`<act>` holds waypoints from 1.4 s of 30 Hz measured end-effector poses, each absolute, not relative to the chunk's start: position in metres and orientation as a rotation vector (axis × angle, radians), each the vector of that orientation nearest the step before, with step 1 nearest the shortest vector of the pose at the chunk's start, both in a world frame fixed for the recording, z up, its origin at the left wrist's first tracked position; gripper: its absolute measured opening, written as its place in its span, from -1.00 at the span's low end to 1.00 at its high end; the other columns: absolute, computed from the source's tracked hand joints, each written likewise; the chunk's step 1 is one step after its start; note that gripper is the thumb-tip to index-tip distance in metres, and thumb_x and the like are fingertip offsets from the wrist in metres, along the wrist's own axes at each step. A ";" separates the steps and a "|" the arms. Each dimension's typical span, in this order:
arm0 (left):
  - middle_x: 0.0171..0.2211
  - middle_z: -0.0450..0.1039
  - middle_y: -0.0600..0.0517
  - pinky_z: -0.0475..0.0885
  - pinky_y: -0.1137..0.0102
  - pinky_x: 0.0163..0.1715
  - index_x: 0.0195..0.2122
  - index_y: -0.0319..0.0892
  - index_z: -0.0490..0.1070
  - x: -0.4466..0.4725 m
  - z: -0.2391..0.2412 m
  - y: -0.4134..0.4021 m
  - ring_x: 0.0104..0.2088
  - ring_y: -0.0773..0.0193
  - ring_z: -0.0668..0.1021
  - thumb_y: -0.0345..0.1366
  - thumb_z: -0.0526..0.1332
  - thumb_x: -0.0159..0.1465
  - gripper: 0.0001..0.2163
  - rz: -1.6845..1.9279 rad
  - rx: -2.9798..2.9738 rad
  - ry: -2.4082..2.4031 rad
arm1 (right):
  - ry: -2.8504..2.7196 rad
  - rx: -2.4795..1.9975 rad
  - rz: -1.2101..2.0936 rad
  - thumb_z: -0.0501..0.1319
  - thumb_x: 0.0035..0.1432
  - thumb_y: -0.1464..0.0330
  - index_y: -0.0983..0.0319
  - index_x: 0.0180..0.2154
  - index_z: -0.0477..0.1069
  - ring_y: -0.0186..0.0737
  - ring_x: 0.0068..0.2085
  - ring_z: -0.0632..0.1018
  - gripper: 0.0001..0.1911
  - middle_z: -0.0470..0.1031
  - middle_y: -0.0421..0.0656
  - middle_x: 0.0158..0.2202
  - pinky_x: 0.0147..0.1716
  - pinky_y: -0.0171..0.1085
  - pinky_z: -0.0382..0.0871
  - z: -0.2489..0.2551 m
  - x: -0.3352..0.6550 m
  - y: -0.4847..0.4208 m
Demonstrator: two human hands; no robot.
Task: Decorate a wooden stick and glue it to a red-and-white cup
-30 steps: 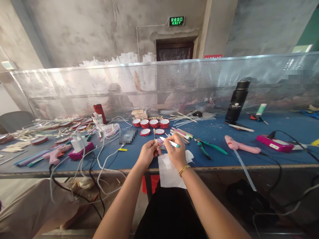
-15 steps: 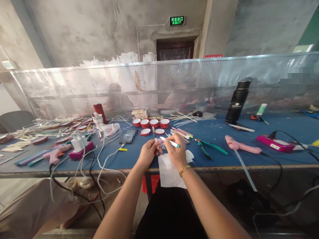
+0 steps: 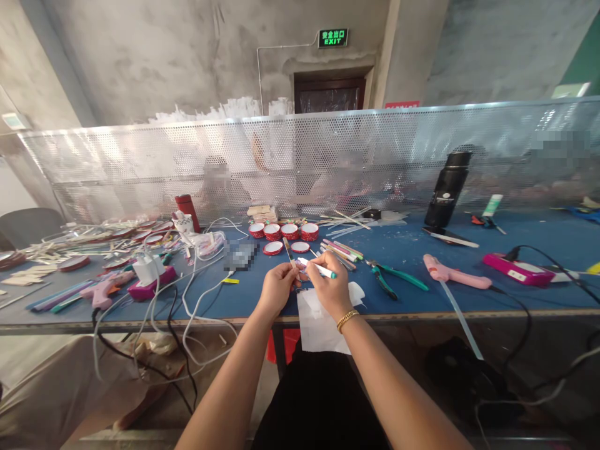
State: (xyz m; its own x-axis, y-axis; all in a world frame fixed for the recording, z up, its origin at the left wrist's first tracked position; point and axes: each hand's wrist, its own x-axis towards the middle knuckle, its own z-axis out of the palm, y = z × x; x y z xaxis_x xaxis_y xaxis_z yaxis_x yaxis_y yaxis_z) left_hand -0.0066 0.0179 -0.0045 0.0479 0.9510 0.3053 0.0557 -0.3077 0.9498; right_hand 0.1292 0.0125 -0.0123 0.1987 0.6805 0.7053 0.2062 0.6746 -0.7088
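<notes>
Your left hand pinches a thin stick while your right hand grasps a white pen; 2 red-rimmed discs lie just beyond on the blue worktop.

Looks like a craft workshop to us.
We've got a long blue workbench littered with tools and parts: one pink glue gun at right, a second glue gun at left, green-handled pliers, a magenta power strip, red-rimmed discs in stacks, loose wooden strips. Perforated metal screen runs along the bench's far side. Past it we see rough bare concrete wall and a lit green exit sign over a dark door.
</notes>
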 end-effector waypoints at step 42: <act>-0.63 0.35 0.10 0.21 0.47 -0.56 -0.55 -0.18 0.39 -0.007 -0.001 0.014 -0.60 0.40 0.32 -0.08 0.28 0.17 -0.70 1.380 1.603 1.079 | -1.461 -0.793 0.465 0.20 0.19 0.32 0.13 -0.41 0.33 -0.17 -0.43 0.53 -0.88 0.50 -0.23 -0.50 -0.37 -0.22 0.41 -0.012 0.128 0.013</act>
